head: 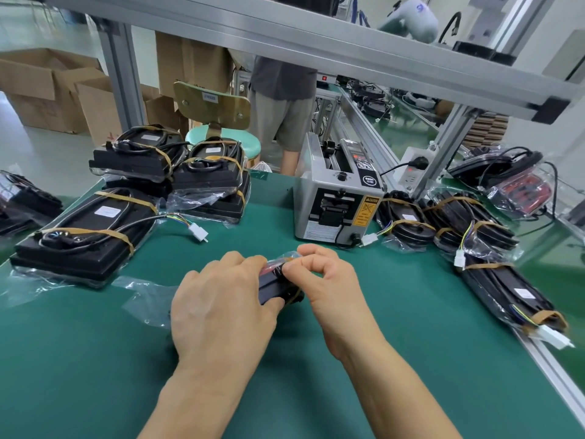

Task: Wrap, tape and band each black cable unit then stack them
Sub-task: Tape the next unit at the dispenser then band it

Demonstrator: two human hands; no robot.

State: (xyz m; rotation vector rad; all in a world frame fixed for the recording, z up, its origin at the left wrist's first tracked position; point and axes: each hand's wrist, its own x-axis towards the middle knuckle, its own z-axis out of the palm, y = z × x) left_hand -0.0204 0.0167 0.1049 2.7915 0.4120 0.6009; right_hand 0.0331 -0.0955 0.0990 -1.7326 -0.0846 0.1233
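Note:
A black cable unit [273, 288] in a clear plastic wrap lies on the green mat in front of me, mostly hidden under my hands. My left hand [221, 307] lies over its left part, fingers curled round it. My right hand [326, 280] pinches the plastic wrap [285, 256] at the unit's top edge between thumb and forefinger. A loose flap of the clear wrap [145, 296] trails out to the left on the mat. A tan band shows at the unit's lower right corner.
Banded black units [85, 236] are stacked at the left, more [209, 175] behind them. A grey tape dispenser [335, 198] stands at the back centre. Further wrapped units [474, 229] lie along the right edge. A person stands behind the bench by a green stool [221, 134].

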